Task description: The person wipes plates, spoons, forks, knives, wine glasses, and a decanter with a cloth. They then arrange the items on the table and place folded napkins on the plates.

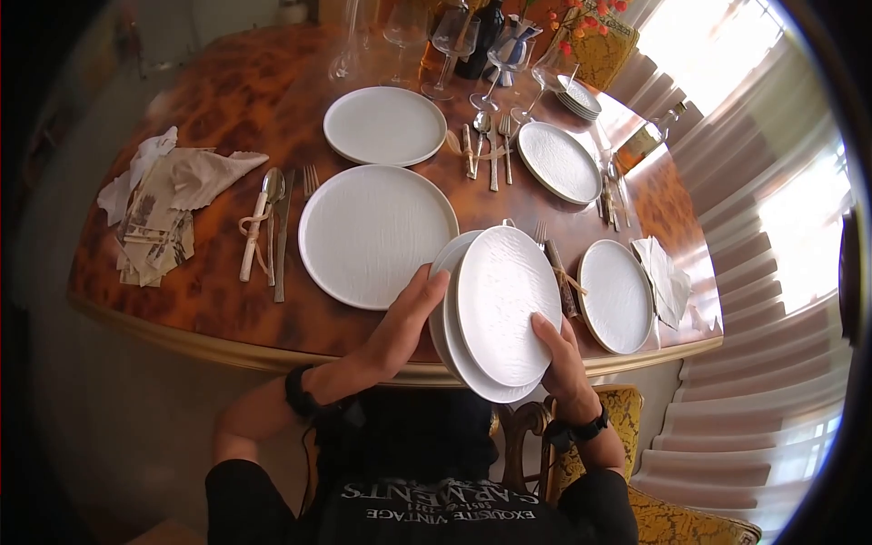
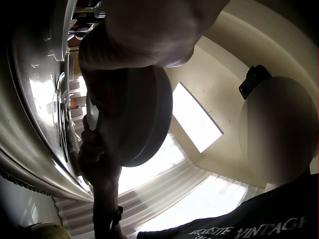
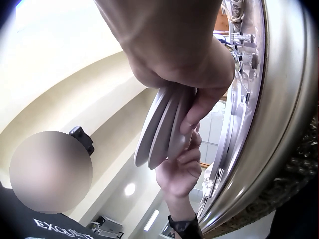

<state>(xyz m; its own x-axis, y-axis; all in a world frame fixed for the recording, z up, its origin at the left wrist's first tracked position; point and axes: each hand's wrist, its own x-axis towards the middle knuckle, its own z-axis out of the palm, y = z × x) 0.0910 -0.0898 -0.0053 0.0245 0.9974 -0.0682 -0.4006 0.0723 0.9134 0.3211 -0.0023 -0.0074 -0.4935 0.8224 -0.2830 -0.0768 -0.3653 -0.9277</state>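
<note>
Above the table's front edge, both hands hold a stack of white plates (image 1: 509,304) tilted toward the person. The right wrist view shows three plates (image 3: 158,129) fanned slightly apart at their rims. At the stack's left rim my left hand (image 1: 398,331) grips with the thumb up along the edge and fingers hidden beneath. My right hand (image 1: 565,368) pinches the right side, its thumb pressed on the smallest top plate's face. Close beyond the left hand lies a large white dinner plate (image 1: 374,238). Right of the stack sits another white plate (image 1: 615,298).
Farther back are a plate (image 1: 386,125), an oval-looking plate (image 1: 559,163), tied cutlery (image 1: 490,150), wine glasses (image 1: 454,41) and a small plate stack (image 1: 579,98). Cloth napkins (image 1: 168,195) and a cutlery set (image 1: 263,227) lie left. A yellow patterned chair (image 1: 622,427) stands at front right.
</note>
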